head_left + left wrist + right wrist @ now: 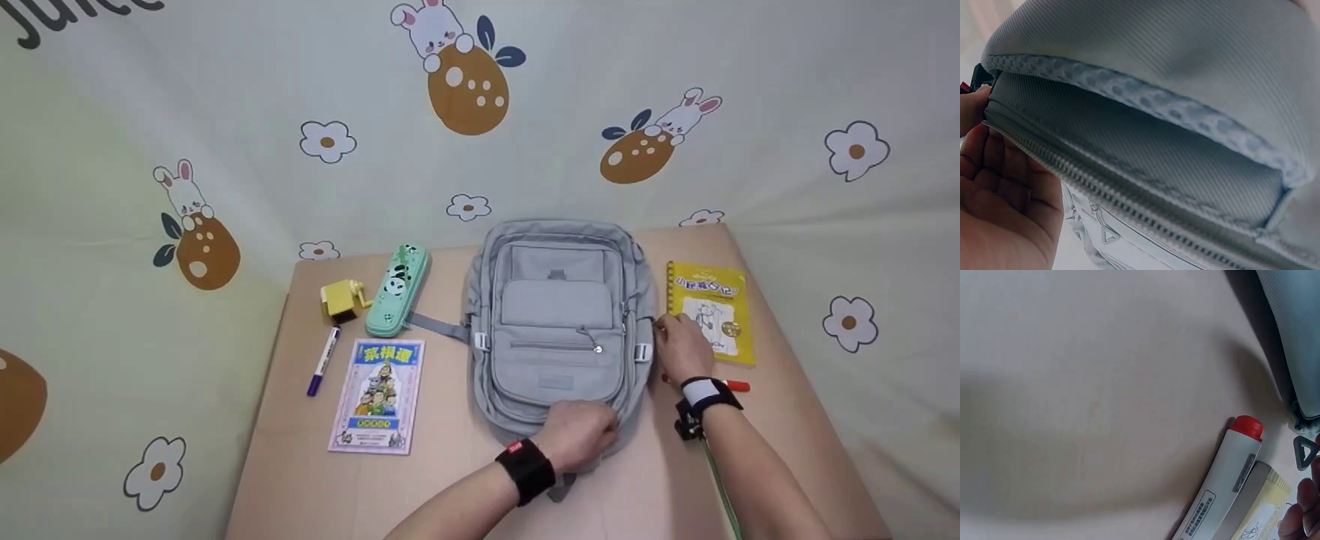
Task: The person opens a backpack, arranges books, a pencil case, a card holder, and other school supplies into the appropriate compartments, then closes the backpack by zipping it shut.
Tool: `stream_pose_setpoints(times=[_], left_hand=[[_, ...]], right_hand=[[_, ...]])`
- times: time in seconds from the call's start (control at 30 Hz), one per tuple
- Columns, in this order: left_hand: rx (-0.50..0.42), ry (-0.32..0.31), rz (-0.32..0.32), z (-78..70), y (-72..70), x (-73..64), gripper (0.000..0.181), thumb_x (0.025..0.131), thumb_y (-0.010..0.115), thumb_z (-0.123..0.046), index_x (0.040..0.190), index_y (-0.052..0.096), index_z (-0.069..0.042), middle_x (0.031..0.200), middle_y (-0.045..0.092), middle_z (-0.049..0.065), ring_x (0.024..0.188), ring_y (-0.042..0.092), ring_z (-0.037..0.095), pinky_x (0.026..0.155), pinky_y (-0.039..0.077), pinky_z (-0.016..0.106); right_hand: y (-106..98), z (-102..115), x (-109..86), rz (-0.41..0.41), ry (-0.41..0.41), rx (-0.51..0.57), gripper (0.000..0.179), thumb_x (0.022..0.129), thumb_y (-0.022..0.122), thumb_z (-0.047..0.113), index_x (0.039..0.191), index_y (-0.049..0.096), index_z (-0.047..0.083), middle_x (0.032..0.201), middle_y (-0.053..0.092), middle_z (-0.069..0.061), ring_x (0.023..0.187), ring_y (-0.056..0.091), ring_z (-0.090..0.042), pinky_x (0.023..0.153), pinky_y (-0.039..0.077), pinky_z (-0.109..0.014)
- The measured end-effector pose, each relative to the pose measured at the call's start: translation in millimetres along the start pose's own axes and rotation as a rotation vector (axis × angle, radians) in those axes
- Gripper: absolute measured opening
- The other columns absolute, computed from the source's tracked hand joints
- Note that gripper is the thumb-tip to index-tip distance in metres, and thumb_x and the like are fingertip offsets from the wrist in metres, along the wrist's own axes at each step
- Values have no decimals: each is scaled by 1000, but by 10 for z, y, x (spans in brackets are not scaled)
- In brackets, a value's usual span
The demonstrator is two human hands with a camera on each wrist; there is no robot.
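Observation:
A grey backpack lies front side up on the table. At its near end my left hand grips the edge. The left wrist view shows thumb and fingers pinching the fabric beside a zipper, with a gap in the bag above the teeth. My right hand is at the bag's right side, its fingertips against the seam. A triangular zipper pull shows at its fingers in the right wrist view, which crops most of the hand.
Right of the bag lie a yellow spiral book and a red-capped marker. To the left are a green panda pencil case, a yellow pencil sharpener, a purple-capped marker and a pink-bordered book. Printed cloth rises behind the table.

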State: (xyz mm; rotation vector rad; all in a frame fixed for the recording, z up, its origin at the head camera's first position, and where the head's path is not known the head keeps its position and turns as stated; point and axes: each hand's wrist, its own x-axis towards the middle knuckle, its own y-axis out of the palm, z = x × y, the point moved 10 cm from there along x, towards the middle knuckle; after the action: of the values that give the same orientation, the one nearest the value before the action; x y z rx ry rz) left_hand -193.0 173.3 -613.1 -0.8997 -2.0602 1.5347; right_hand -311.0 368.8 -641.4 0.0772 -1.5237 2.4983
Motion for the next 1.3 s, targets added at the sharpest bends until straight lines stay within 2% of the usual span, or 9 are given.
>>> stream_pose_setpoints(times=[0.23, 0.37, 0.53, 0.73, 0.8, 0.93, 1.03, 1.13, 1.3], left_hand=[[-29, -6, 13, -9, 50, -20, 19, 95, 71, -33, 77, 68, -27, 67, 52, -17, 59, 49, 1, 51, 38, 22], [-40, -11, 4, -3, 65, -31, 19, 95, 71, -34, 78, 67, -26, 67, 52, -17, 59, 49, 1, 51, 37, 22], [-53, -13, -10, 41, 49, -52, 18, 94, 71, -33, 78, 68, -26, 67, 52, -17, 58, 48, 1, 50, 37, 22], [-41, -23, -30, 109, 7, -75, 13, 93, 73, -34, 83, 71, -26, 72, 57, -16, 62, 52, 1, 53, 40, 22], [-39, -17, -37, 113, -2, -70, 13, 93, 73, -32, 82, 71, -26, 73, 58, -16, 62, 53, 1, 53, 41, 22], [-71, 8, -26, 125, -15, -94, 8, 94, 72, -31, 90, 75, -25, 78, 61, -16, 68, 56, 1, 57, 43, 21], [-107, 33, 10, 229, -51, -230, 16, 95, 71, -35, 104, 77, -24, 88, 66, -14, 79, 60, 2, 67, 47, 21], [-111, 60, 29, 463, -132, -478, 26, 95, 71, -39, 113, 75, -22, 97, 69, -11, 89, 60, 6, 80, 49, 25], [-40, 97, -10, 903, -243, -859, 20, 94, 73, -34, 108, 77, -21, 101, 69, -8, 95, 59, 12, 87, 48, 30]], right_hand=[[-3, -8, -107, 42, 20, 68, 31, 98, 62, 11, 127, 64, -1, 105, 62, -19, 95, 59, -38, 78, 49, -53], [-73, 52, -318, 6, -21, 149, 42, 99, 60, 8, 140, 54, -2, 113, 61, -21, 102, 58, -38, 86, 49, -55], [-265, 411, -772, -66, -291, 149, 32, 93, 68, 4, 125, 68, 4, 118, 66, -16, 110, 59, -35, 94, 46, -52], [-239, 911, -1296, 42, -681, 40, 34, 80, 72, 8, 114, 75, 12, 122, 69, -7, 122, 57, -33, 103, 41, -56], [-204, 969, -1356, 66, -729, 5, 31, 83, 74, 8, 113, 76, 13, 121, 70, -5, 123, 58, -33, 104, 42, -56], [-176, 929, -1344, 76, -714, -18, 26, 84, 78, 6, 109, 77, 14, 116, 72, -4, 118, 62, -30, 102, 45, -51], [-168, 862, -1332, 85, -689, -5, 26, 84, 79, 6, 108, 78, 16, 114, 73, -2, 114, 64, -27, 101, 46, -49], [-162, 827, -1332, 90, -684, 26, 27, 84, 80, 6, 108, 78, 17, 113, 73, 0, 113, 65, -26, 101, 46, -49], [-203, 781, -1339, 56, -682, 78, 33, 78, 84, 1, 106, 78, 16, 111, 74, -2, 110, 66, -28, 100, 46, -50]])
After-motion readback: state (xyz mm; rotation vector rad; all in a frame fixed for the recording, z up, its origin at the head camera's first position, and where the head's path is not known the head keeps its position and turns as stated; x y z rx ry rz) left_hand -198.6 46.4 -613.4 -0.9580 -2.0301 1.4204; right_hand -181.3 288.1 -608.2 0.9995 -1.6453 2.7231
